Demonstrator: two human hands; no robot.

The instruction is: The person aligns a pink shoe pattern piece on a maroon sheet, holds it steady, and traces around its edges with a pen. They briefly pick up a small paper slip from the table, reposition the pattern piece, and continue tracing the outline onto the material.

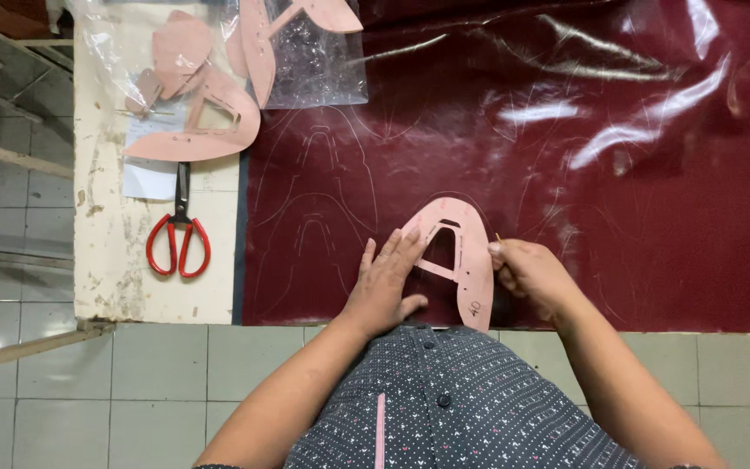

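A person is leaning over a tabletop (158, 287), seen from above by a head-worn camera. A sheet of glossy dark red material (583, 174) is covering most of the tabletop, and faint traced outlines are showing on it.

The left hand (385, 282) is lying flat with its fingers (410, 239) spread, pressing down a pink, horseshoe-shaped pattern piece (470, 256) that is resting on the red sheet near its front edge. The right hand (536, 276) is sitting just beside the pattern's right edge, its fingers pressed together and pinching a thin marking tool (497, 237), of which only a small tip is showing.

To the left, red-handled scissors (180, 234) are lying on the bare pale tabletop, well apart from both hands. Above them, more pink pattern pieces (206, 130) are spilling from a clear plastic bag (314, 61).

What could go wrong: the glossy sheet looks slippery, so the pattern could be sliding under the tool's sideways push, as the left hand is pressing mainly on the left half. That would likely blur or double the traced line. The new outline could also be overlapping the faint outlines already beside it.
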